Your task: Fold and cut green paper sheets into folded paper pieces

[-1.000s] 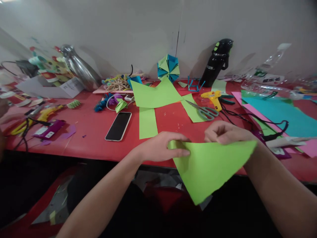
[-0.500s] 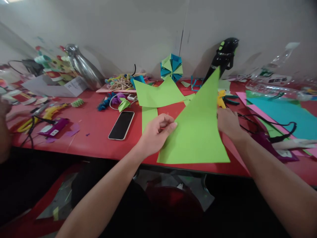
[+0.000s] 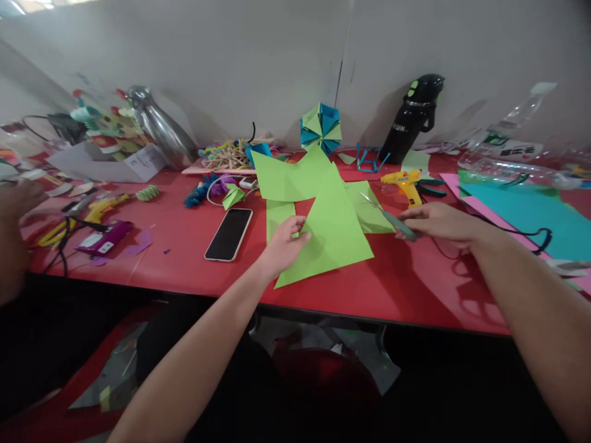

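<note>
My left hand [image 3: 285, 246] is closed at the left edge of a pointed light-green paper sheet [image 3: 335, 231], its thumb on top. That sheet lies slanted over other green paper. To the right, my right hand [image 3: 436, 223] holds scissors [image 3: 398, 225] with a grey-green handle. Their silver tip points left, above another green piece [image 3: 369, 212]. Part of the handle is hidden by my fingers. A curled green sheet [image 3: 290, 175] rests behind, and a green strip [image 3: 277, 215] shows beside my left hand.
A phone [image 3: 229, 234] lies left of the paper. Behind my right hand is a yellow glue gun [image 3: 406, 183]. A black bottle [image 3: 410, 120] and a folded paper ball [image 3: 321, 128] stand by the wall. Coloured sheets [image 3: 530, 212] lie right. Another person's hand [image 3: 21, 200] is far left.
The pointed sheet, raised before, has come down and turned toward the left. My right hand has moved out from behind its right edge, and the scissors now show. My left hand stays near the sheet's edge.
</note>
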The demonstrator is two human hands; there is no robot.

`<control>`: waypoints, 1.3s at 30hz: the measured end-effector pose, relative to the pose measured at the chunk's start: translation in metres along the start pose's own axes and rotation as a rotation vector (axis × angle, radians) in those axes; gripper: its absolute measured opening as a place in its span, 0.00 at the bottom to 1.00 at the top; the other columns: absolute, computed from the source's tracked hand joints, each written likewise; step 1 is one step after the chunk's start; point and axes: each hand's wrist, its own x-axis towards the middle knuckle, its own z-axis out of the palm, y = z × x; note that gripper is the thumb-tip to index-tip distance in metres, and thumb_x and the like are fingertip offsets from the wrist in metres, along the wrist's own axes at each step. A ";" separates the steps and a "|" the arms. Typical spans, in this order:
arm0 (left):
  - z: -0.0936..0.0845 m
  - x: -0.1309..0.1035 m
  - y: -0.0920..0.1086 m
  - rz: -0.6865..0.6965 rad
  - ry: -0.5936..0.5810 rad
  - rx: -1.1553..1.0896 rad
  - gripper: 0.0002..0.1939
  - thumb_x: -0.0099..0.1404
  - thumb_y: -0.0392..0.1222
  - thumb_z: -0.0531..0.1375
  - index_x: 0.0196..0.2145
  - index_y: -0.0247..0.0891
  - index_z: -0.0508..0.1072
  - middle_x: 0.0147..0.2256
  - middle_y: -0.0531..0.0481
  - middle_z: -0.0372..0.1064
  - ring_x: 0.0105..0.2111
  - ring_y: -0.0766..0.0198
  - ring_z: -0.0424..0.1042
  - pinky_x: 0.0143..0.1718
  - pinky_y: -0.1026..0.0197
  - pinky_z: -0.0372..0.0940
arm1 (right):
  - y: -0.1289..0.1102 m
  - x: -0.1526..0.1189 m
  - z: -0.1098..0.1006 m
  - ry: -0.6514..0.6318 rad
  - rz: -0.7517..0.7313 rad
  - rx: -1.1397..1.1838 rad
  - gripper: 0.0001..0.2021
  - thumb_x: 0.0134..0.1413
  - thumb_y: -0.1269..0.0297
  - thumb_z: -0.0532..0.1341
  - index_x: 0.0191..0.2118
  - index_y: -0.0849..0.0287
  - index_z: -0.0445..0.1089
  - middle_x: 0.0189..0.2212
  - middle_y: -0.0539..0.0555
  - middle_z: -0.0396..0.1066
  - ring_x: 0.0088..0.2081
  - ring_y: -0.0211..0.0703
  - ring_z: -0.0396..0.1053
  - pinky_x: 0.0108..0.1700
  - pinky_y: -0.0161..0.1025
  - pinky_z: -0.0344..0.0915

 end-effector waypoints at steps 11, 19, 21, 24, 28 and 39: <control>-0.027 0.009 0.002 0.141 0.087 -0.151 0.08 0.67 0.38 0.60 0.43 0.39 0.66 0.37 0.48 0.75 0.33 0.62 0.75 0.33 0.61 0.68 | -0.015 -0.050 0.005 -0.147 0.094 0.238 0.25 0.42 0.51 0.76 0.46 0.56 0.75 0.40 0.56 0.75 0.40 0.45 0.70 0.42 0.41 0.67; -0.039 0.009 0.007 0.350 0.198 -0.296 0.08 0.69 0.41 0.61 0.44 0.39 0.69 0.41 0.46 0.78 0.41 0.58 0.78 0.44 0.56 0.71 | -0.026 -0.083 0.029 -0.197 -0.064 0.198 0.22 0.52 0.46 0.69 0.45 0.53 0.64 0.34 0.49 0.67 0.36 0.42 0.66 0.40 0.39 0.66; -0.043 0.008 0.009 0.369 0.213 -0.317 0.08 0.69 0.40 0.61 0.45 0.39 0.69 0.41 0.46 0.78 0.41 0.58 0.78 0.45 0.55 0.72 | -0.030 -0.086 0.033 -0.166 -0.115 0.203 0.21 0.53 0.46 0.69 0.44 0.53 0.65 0.34 0.49 0.65 0.35 0.41 0.64 0.39 0.38 0.65; -0.047 0.006 0.013 0.382 0.230 -0.342 0.09 0.68 0.39 0.61 0.46 0.40 0.69 0.41 0.46 0.78 0.40 0.58 0.78 0.44 0.54 0.73 | -0.037 -0.091 0.041 -0.191 -0.098 0.262 0.17 0.56 0.49 0.68 0.43 0.53 0.65 0.32 0.48 0.64 0.33 0.40 0.64 0.38 0.37 0.64; -0.047 0.001 0.019 0.374 0.238 -0.315 0.09 0.67 0.38 0.61 0.46 0.40 0.70 0.41 0.47 0.78 0.40 0.58 0.78 0.44 0.54 0.73 | -0.042 -0.098 0.054 -0.252 -0.118 0.332 0.15 0.60 0.53 0.66 0.46 0.54 0.65 0.34 0.48 0.65 0.33 0.39 0.66 0.40 0.38 0.64; -0.045 -0.003 0.022 0.355 0.204 -0.286 0.07 0.68 0.37 0.60 0.43 0.41 0.68 0.37 0.49 0.77 0.35 0.60 0.78 0.34 0.59 0.72 | -0.045 -0.104 0.061 -0.309 -0.070 0.415 0.11 0.60 0.55 0.66 0.40 0.53 0.66 0.30 0.46 0.66 0.31 0.36 0.68 0.36 0.35 0.65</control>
